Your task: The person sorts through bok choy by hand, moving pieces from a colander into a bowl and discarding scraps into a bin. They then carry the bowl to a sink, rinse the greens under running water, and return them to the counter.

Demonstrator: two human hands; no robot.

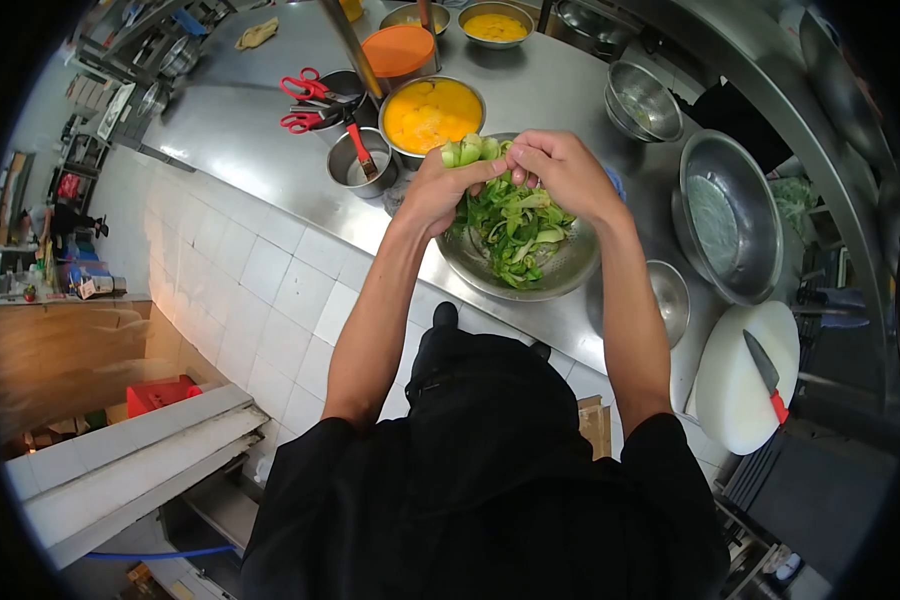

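My left hand [441, 190] is closed around a bunch of bok choy, its pale green stem ends [472, 151] poking out above the fingers. Beside it, my right hand [562, 172] has its thumb and fingers pinched together on the same bunch, and the two hands nearly meet. Under them is a perforated metal colander [560, 283] filled with loose green leaves [518, 235]. The fingers partly cover the held stems. Close beyond my left hand stands a metal bowl of yellow-orange liquid [433, 115].
Left of the colander are a metal pot with a red-handled brush [360, 150] and red-handled scissors [308, 88]. An orange lid [398, 50] lies further back. On the right are a large metal basin [727, 215] and a white cutting board [735, 390] bearing a knife [763, 365].
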